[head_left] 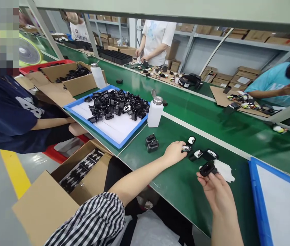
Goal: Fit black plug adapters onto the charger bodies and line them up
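Observation:
My right hand holds up a black plug-adapter housing, its hollow open end facing me. My left hand reaches across the green bench, its fingers closed at a black adapter piece with a pale inside. Close by lie another adapter piece with a white inside, a tilted adapter piece and a further adapter piece. A crumpled white wipe lies behind my right hand. Two black plug adapters with pins up stand left of my left hand.
A blue-rimmed tray bears a heap of black adapters; a white pump bottle with its lid up stands beside it. Another blue-rimmed tray lies at right. An open carton sits below at left. Co-workers sit left and across the belt.

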Tool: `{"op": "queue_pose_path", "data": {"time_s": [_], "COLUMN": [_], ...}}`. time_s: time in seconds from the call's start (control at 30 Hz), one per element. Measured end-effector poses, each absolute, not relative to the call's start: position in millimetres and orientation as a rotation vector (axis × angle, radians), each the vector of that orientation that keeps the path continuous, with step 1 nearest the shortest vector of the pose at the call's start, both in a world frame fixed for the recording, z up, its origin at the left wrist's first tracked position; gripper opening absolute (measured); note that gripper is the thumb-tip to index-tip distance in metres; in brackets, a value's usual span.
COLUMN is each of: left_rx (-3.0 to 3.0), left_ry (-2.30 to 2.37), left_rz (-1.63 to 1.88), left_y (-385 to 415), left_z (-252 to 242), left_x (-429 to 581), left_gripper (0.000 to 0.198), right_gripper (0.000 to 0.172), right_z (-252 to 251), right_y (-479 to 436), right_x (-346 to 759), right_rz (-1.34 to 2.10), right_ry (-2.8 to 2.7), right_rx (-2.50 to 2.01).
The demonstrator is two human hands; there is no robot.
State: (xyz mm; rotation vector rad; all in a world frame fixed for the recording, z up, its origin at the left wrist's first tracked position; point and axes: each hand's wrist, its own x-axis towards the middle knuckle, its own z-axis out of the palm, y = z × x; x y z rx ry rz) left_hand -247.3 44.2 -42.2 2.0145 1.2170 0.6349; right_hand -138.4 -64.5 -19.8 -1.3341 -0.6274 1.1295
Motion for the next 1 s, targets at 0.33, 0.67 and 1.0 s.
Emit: {"op": "queue_pose_path", "data": {"time_s": [0.33, 0.67, 1.0], "left_rx": [1.796, 1.748, 2.072], "left_ry": [1.144, 1.047, 1.205], "left_rz": [0.742, 0.785, 0.61], "left_y": [5.1, 6.5, -0.9], "left_z": [-56.8, -54.5, -53.5], "left_x": [-295.3, -303.2, -304.0], "left_gripper": [0.03, 0.031, 0.043], "right_gripper": [0.028, 0.032, 0.03], "right_z": [-15.6, -12.1, -28.1], "right_y": [-25.2, -12.2, -4.5], "right_x": [-158.6, -157.2, -148.6], "right_rz": [1.018, 0.651, 0.471], "right_ry": [-1.296, -1.997, -2.197], "right_rx": [-1.66, -1.768, -1.68]}}
